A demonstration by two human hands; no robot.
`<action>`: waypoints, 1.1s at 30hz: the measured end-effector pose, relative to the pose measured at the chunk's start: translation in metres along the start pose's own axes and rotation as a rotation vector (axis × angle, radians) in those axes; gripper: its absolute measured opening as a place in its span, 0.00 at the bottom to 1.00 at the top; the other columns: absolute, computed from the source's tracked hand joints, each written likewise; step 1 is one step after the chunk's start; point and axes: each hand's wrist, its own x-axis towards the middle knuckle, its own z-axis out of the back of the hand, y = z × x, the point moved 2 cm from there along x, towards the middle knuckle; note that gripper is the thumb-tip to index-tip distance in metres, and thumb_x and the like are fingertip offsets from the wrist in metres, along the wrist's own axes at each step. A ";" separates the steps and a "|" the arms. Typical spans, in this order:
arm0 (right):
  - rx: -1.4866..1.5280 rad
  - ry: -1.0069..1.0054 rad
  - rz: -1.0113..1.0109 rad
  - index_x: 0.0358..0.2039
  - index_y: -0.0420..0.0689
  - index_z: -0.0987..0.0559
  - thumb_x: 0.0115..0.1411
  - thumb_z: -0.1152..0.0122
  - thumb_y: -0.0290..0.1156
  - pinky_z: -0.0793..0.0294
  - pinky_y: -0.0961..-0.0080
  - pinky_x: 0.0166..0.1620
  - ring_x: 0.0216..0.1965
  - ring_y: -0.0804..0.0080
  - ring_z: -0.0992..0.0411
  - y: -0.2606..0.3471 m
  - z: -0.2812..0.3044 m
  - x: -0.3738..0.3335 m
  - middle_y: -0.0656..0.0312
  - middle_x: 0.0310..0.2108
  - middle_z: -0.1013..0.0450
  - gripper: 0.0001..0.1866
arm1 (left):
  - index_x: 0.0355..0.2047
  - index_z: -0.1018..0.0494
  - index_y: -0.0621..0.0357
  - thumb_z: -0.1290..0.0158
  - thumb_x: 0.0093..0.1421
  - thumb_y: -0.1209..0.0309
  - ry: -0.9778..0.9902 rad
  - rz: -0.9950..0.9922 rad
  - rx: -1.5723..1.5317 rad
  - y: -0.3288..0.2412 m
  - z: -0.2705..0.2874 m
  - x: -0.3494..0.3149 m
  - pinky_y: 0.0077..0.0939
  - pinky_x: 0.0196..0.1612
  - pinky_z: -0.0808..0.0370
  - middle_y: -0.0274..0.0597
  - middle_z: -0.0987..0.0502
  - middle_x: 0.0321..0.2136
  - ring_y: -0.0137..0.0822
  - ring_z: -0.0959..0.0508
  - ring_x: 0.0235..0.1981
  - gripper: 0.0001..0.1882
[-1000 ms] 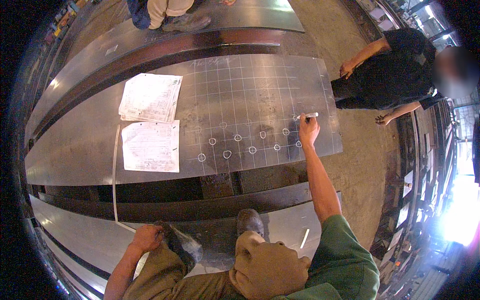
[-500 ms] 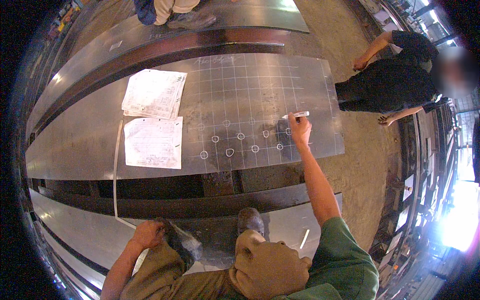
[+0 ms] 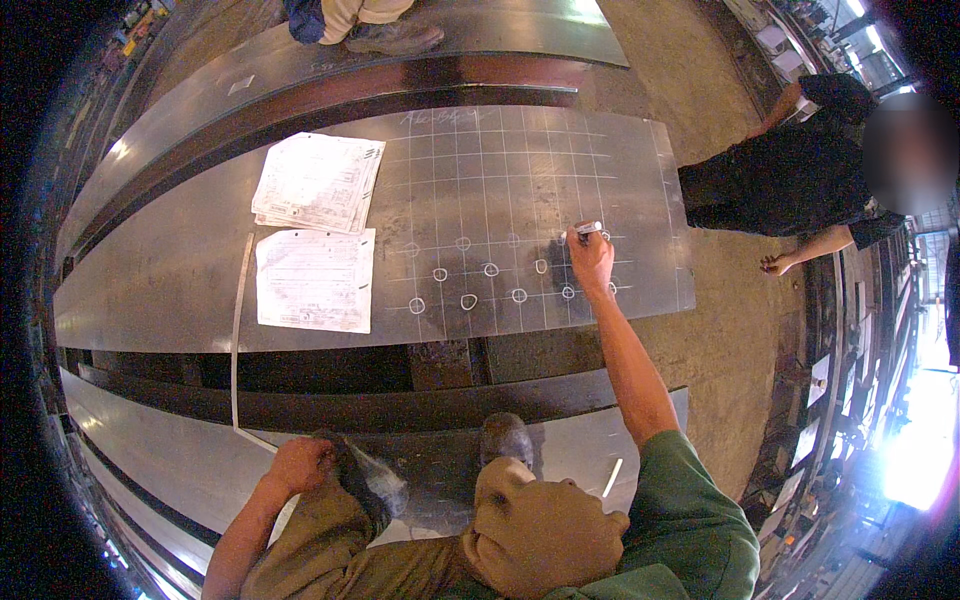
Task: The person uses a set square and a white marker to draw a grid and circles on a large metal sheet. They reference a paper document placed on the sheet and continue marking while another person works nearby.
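My right hand (image 3: 592, 260) is closed around a white marker (image 3: 588, 229), its tip at the left by the surface of a grey steel plate (image 3: 170, 290). White grid lines cross the plate, and several hand-drawn white circles (image 3: 519, 296) sit along the lines, left of and below the hand. My left hand (image 3: 302, 466) is curled beside my knee; whatever its fingers hold is hidden. A thin pale strip (image 3: 236, 350), bent near its lower end, runs from the paper sheets down toward that hand.
Two lots of printed paper sheets (image 3: 315, 280) lie on the plate. Dark gaps separate it from neighbouring plates. A short white stick (image 3: 612, 478) lies near my right knee. A person in dark clothes (image 3: 780, 170) is at the right; another person's shoe (image 3: 395, 38) rests on the far plate.
My right hand has shifted a little left with the marker, uncovering circles to its right. The person at the right has moved their arms. The whole view has shifted slightly.
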 end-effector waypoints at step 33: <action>0.001 0.121 -0.183 0.33 0.42 0.21 0.59 0.38 0.38 0.28 0.64 0.33 0.27 0.53 0.25 0.004 -0.013 0.006 0.52 0.25 0.24 0.12 | 0.38 0.23 0.54 0.49 0.57 0.61 -0.016 0.011 0.010 0.000 -0.008 0.000 0.54 0.42 0.26 0.56 0.22 0.33 0.58 0.23 0.37 0.14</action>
